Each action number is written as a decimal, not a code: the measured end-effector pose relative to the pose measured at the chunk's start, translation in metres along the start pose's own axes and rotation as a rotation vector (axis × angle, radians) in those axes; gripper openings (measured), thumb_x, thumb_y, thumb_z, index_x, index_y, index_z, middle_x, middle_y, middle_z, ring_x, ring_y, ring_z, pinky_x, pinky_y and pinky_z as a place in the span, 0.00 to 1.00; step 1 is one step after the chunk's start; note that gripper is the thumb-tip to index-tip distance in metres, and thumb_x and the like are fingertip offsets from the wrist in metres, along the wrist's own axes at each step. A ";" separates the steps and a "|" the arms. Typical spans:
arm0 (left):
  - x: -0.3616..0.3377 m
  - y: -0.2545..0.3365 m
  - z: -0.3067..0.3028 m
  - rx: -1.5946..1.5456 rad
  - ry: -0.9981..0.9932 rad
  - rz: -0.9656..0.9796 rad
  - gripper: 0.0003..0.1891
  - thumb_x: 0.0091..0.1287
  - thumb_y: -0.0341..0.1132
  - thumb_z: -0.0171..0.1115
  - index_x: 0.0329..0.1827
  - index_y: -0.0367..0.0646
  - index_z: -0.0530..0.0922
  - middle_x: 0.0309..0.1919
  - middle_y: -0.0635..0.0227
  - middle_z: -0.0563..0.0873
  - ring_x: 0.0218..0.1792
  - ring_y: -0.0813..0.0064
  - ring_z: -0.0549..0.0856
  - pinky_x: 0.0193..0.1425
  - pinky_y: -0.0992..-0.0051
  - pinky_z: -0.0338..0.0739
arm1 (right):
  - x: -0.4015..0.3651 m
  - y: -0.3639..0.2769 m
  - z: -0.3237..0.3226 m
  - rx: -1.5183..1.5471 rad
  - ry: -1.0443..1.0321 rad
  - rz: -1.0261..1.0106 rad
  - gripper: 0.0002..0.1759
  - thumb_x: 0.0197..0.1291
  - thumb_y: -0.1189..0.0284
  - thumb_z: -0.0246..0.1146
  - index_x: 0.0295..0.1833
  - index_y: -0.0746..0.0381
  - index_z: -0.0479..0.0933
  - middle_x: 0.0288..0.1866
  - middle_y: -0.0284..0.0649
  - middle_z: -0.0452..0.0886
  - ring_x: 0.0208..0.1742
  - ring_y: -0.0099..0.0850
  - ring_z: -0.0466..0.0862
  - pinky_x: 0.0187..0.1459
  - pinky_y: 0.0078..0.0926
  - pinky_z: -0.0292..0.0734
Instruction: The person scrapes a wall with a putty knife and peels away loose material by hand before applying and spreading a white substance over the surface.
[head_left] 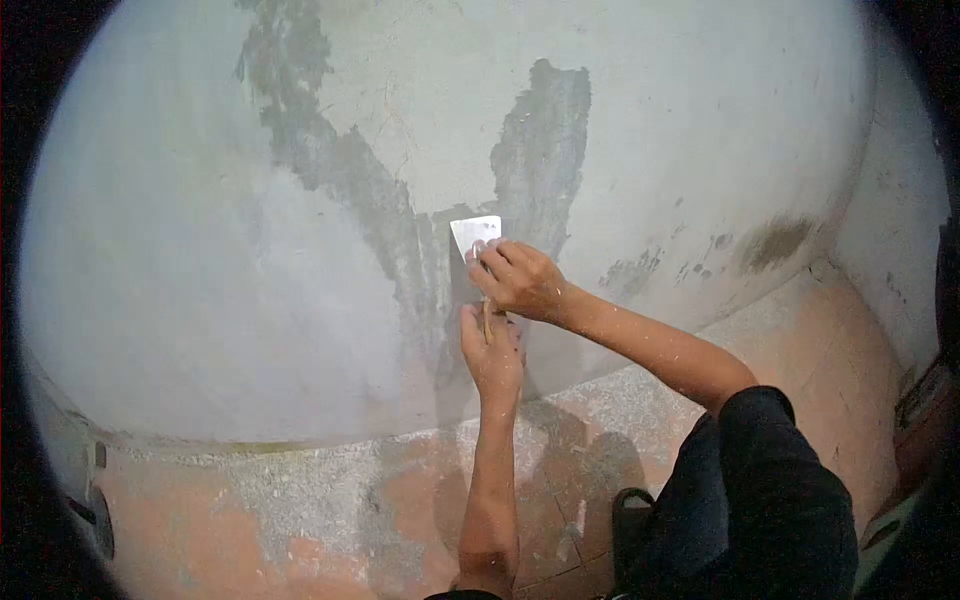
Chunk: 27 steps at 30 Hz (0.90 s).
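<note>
A putty knife [476, 230] with a pale, wide blade points upward in front of the wall [330, 260]. My left hand [493, 352] is closed around its yellowish handle, thumb along the side. Just above, my right hand [520, 280] pinches the lower part of the blade with bent fingers. The blade overlaps a damp-looking grey patch [545, 130] that forks up the wall in two branches. Most of the handle is hidden behind my fingers.
Dark smudges [778, 243] mark the wall at lower right. Below it runs a worn reddish floor [200, 510] with whitish residue. A dark shoe [632, 515] stands near the bottom, beside my dark-clothed leg. A second wall [890, 240] meets this one at right.
</note>
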<state>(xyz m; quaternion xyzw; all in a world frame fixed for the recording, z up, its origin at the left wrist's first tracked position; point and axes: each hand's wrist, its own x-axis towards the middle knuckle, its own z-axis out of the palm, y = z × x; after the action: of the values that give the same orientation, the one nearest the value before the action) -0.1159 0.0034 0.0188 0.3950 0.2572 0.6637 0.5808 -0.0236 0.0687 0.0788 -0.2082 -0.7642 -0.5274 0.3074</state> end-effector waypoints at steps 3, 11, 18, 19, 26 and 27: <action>0.006 0.010 0.006 -0.057 0.018 -0.007 0.08 0.74 0.37 0.51 0.44 0.44 0.65 0.20 0.77 0.67 0.16 0.88 0.62 0.18 0.85 0.58 | 0.007 0.018 -0.010 -0.020 -0.187 -0.017 0.10 0.43 0.73 0.64 0.35 0.62 0.76 0.34 0.36 0.79 0.33 0.27 0.79 0.32 0.20 0.77; 0.011 -0.006 0.005 0.034 0.007 0.054 0.08 0.73 0.37 0.51 0.42 0.42 0.66 0.21 0.76 0.69 0.16 0.89 0.66 0.15 0.84 0.58 | 0.003 0.028 -0.007 -0.016 -0.143 -0.050 0.13 0.40 0.74 0.63 0.36 0.62 0.76 0.34 0.35 0.79 0.29 0.26 0.78 0.27 0.19 0.75; 0.016 -0.005 0.013 -0.084 0.003 0.036 0.10 0.74 0.39 0.51 0.42 0.41 0.66 0.21 0.76 0.69 0.16 0.88 0.65 0.16 0.83 0.58 | 0.004 0.030 -0.004 -0.058 -0.070 0.002 0.11 0.42 0.75 0.64 0.36 0.63 0.77 0.32 0.35 0.79 0.27 0.25 0.76 0.25 0.19 0.73; 0.017 0.002 0.018 -0.084 0.003 0.033 0.10 0.74 0.39 0.51 0.42 0.41 0.66 0.21 0.76 0.69 0.16 0.88 0.65 0.16 0.83 0.58 | 0.009 0.033 -0.007 -0.063 -0.094 -0.033 0.10 0.43 0.76 0.64 0.36 0.63 0.77 0.32 0.35 0.78 0.27 0.25 0.76 0.25 0.19 0.73; 0.004 -0.007 0.020 -0.006 -0.042 0.007 0.09 0.74 0.38 0.50 0.42 0.40 0.66 0.21 0.76 0.69 0.17 0.88 0.65 0.16 0.83 0.58 | -0.010 0.033 -0.009 -0.041 -0.072 0.010 0.12 0.40 0.74 0.64 0.35 0.62 0.76 0.31 0.35 0.77 0.27 0.26 0.76 0.24 0.20 0.73; 0.009 -0.002 0.022 -0.006 -0.039 0.003 0.09 0.74 0.38 0.50 0.42 0.40 0.66 0.21 0.76 0.69 0.17 0.88 0.65 0.16 0.83 0.58 | -0.004 0.036 -0.014 0.005 -0.128 0.010 0.11 0.39 0.72 0.64 0.33 0.62 0.75 0.31 0.35 0.77 0.28 0.27 0.77 0.25 0.20 0.74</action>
<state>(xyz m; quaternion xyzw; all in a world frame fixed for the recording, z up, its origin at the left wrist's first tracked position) -0.0974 0.0101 0.0316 0.4065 0.2431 0.6575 0.5860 0.0056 0.0686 0.1037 -0.2446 -0.7825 -0.5095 0.2611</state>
